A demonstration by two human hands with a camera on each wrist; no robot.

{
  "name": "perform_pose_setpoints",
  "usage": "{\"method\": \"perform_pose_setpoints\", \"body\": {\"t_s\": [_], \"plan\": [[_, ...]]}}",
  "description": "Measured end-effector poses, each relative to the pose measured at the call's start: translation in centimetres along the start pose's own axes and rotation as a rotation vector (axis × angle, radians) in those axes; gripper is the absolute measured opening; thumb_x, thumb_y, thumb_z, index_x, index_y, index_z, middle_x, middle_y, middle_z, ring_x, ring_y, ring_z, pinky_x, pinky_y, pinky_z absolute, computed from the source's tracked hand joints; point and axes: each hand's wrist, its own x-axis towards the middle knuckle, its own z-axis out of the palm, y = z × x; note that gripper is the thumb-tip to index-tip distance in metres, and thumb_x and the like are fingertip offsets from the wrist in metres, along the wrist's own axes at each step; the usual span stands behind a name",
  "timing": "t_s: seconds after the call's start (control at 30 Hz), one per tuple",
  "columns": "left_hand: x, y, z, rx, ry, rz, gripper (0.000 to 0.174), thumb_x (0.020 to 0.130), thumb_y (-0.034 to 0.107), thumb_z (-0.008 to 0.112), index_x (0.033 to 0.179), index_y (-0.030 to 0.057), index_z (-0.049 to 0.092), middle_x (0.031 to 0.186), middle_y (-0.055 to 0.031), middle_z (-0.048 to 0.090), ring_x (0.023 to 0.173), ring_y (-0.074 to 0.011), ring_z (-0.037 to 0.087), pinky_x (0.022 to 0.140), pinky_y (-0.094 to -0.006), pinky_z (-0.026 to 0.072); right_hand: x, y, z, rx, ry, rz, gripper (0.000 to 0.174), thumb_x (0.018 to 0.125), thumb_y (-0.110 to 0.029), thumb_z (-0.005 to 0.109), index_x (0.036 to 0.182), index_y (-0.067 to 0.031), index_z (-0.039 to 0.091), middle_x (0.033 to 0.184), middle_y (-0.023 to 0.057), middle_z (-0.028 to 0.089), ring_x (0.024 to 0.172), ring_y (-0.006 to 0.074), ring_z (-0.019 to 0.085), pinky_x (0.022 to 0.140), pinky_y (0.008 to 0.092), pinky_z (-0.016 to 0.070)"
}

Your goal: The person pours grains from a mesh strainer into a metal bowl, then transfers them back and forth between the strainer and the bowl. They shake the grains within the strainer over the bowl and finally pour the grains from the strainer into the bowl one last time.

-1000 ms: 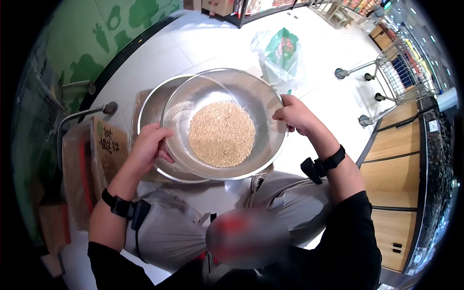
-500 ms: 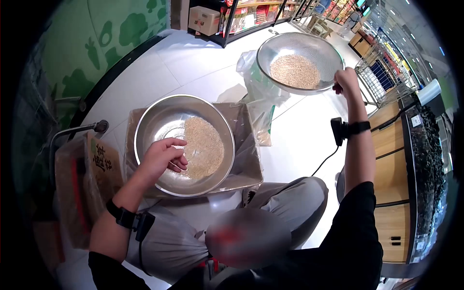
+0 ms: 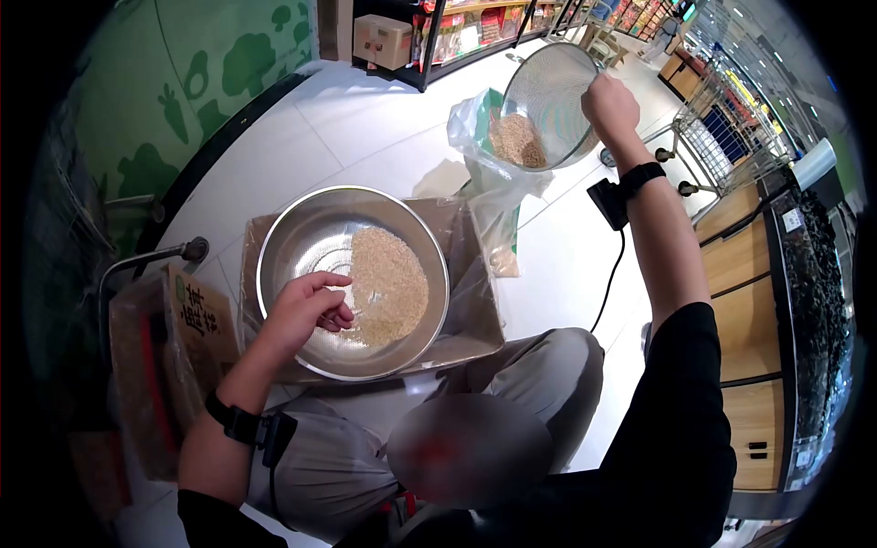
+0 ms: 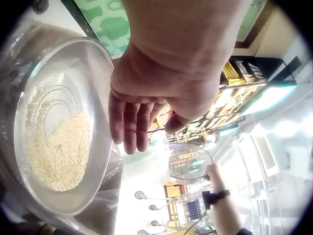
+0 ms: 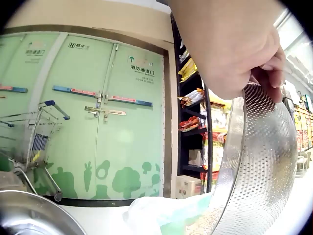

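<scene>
My right hand (image 3: 610, 108) grips the rim of a perforated metal colander (image 3: 559, 84), which is steeply tilted. Tan grains (image 3: 517, 140) have gathered at its low side, above a clear and green plastic bag (image 3: 486, 187) on the floor. The right wrist view shows the colander's holed outer wall (image 5: 266, 171) under the curled fingers. Over a second metal colander (image 3: 315, 251) hovers my left hand (image 3: 311, 312), its fingers loosely bent and holding nothing. A heap of finer-looking pale grains (image 3: 391, 283) lies in the right half of that colander.
Beneath the second colander is a plastic-lined cardboard box (image 3: 477, 315). Another carton (image 3: 203, 315) stands at the left. Shopping carts (image 3: 717, 137) and wooden cabinets (image 3: 754, 338) line the right; a stocked shelf (image 3: 484, 32) is at the back. A cable (image 3: 610, 283) hangs from the right wrist.
The two-handed hold on the upper colander has ended; my right hand carried it forward and right, then tipped it leftward over the bag. The left hand let go and stayed by the lower colander.
</scene>
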Motion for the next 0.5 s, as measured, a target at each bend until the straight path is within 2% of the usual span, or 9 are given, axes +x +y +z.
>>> {"method": "perform_pose_setpoints", "body": {"t_s": [0.1,0.13,0.17,0.23,0.27,0.37,0.4,0.43,0.5], "plan": [[0.0,-0.1,0.1,-0.001,-0.006,-0.015,0.033,0.093,0.013,0.050,0.122,-0.0019,0.054,0.082,-0.0097,0.067,0.071,-0.0148,0.066,0.066,-0.0249,0.0534,-0.1,-1.3,0.8,-0.030,0.033,-0.090,0.026,0.085,-0.013,0.045,0.089,-0.0018,0.068,0.093,0.0193,0.069,0.087,0.0384,0.067,0.074,0.0465,0.0537],[-0.1,0.2,0.1,0.000,-0.006,-0.017,0.033,0.093,0.013,0.050,0.122,-0.0019,0.054,0.082,-0.0097,0.067,0.071,-0.0148,0.066,0.066,-0.0249,0.0534,-0.1,-1.7,1.2,-0.026,0.074,-0.149,0.027,0.085,-0.012,0.046,0.094,0.0032,0.066,0.084,0.0205,0.070,0.075,0.0362,0.069,0.063,0.0454,0.0551],[-0.3,0.5,0.3,0.012,-0.006,-0.020,0.033,0.093,0.013,0.050,0.122,-0.0020,0.055,0.082,-0.0098,0.067,0.071,-0.0150,0.066,0.067,-0.0250,0.0533,-0.2,-2.1,1.6,-0.026,0.073,-0.149,0.027,0.085,-0.012,0.046,0.094,0.0032,0.066,0.084,0.0205,0.070,0.075,0.0362,0.069,0.063,0.0454,0.0551],[-0.4,0.7,0.5,0.022,-0.007,-0.024,0.032,0.093,0.012,0.050,0.122,-0.0020,0.055,0.083,-0.0098,0.067,0.072,-0.0152,0.066,0.067,-0.0252,0.0532,-0.4,-2.8,2.7,-0.183,0.169,-0.252,0.031,0.084,-0.012,0.049,0.102,0.0104,0.062,0.071,0.0200,0.069,0.062,0.0322,0.069,0.050,0.0436,0.0539],[-0.4,0.8,0.6,0.017,-0.014,-0.022,0.032,0.093,0.012,0.050,0.121,-0.0022,0.055,0.083,-0.0098,0.067,0.072,-0.0153,0.066,0.068,-0.0253,0.0530,-0.6,-3.0,3.2,-0.208,0.248,-0.321,0.037,0.084,-0.011,0.050,0.107,0.0164,0.057,0.062,0.0180,0.066,0.053,0.0278,0.068,0.041,0.0395,0.0508],[-0.3,0.7,0.6,0.012,-0.036,-0.033,0.032,0.093,0.012,0.050,0.121,-0.0024,0.055,0.084,-0.0099,0.067,0.073,-0.0152,0.066,0.068,-0.0254,0.0525,-2.3,-5.1,2.6,-0.267,0.274,-0.418,0.036,0.084,-0.010,0.049,0.107,0.0156,0.058,0.062,0.0178,0.067,0.055,0.0280,0.069,0.043,0.0376,0.0513],[-0.2,0.7,0.5,0.014,-0.052,-0.046,0.032,0.093,0.012,0.050,0.122,-0.0025,0.055,0.085,-0.0099,0.067,0.074,-0.0151,0.066,0.069,-0.0254,0.0523,-2.8,-5.5,2.6,-0.337,0.329,-0.484,0.037,0.082,-0.011,0.050,0.107,0.0146,0.059,0.060,0.0153,0.066,0.052,0.0243,0.067,0.040,0.0338,0.0487],[-0.2,0.7,0.6,0.015,-0.051,-0.048,0.032,0.093,0.012,0.050,0.122,-0.0025,0.055,0.085,-0.0099,0.067,0.074,-0.0151,0.066,0.069,-0.0254,0.0523,-3.2,-5.8,2.6,-0.335,0.328,-0.484,0.037,0.082,-0.011,0.050,0.107,0.0146,0.059,0.060,0.0153,0.066,0.052,0.0243,0.067,0.040,0.0338,0.0487],[-0.2,0.6,0.6,0.015,-0.058,-0.038,0.032,0.094,0.013,0.050,0.122,-0.0019,0.055,0.085,-0.0095,0.067,0.075,-0.0145,0.065,0.068,-0.0253,0.0512,-3.8,-6.3,2.8,-0.442,0.451,-0.664,0.038,0.081,-0.013,0.052,0.107,0.0136,0.060,0.058,0.0125,0.065,0.048,0.0205,0.063,0.038,0.0314,0.0453]]}}
